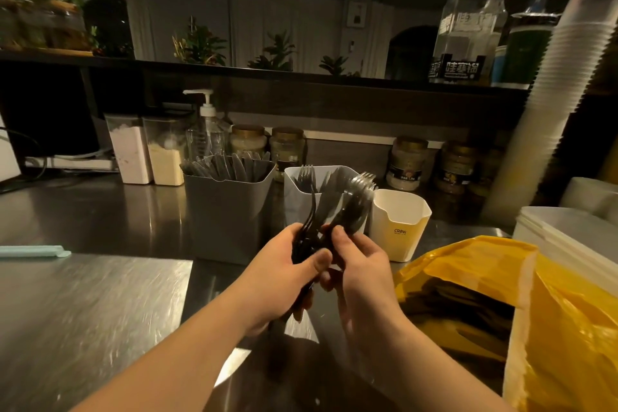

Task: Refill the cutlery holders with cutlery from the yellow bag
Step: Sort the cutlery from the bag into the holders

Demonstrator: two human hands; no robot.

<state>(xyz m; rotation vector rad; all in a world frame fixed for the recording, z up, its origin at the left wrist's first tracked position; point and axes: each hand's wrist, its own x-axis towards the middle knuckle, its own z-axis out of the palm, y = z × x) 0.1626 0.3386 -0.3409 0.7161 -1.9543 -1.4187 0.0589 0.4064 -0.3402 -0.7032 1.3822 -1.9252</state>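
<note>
Left hand (284, 274) and right hand (361, 281) both clamp a splayed fork bundle (351, 207) just near of the holder (296, 204); uneven hold risks forks slipping onto the bench (100, 294).

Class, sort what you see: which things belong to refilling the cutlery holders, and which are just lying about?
Job: left hand, right hand, forks, yellow bag, grey holder, clear holder, white holder.
Lying about: pump bottle, jars, cup stack.

Counter (100, 294): brushed steel, finely scratched, glossy with reflections. Forks (349, 212) gripped in my left hand (281, 278) and right hand (363, 273): dark smooth plastic, shiny. Yellow bag (568, 328): thin crinkled plastic film, glossy. Grey holder (227, 221): matt plastic. Clear holder (294, 211): frosted translucent plastic. Cream holder (401, 234): smooth plastic, faint sheen.
</note>
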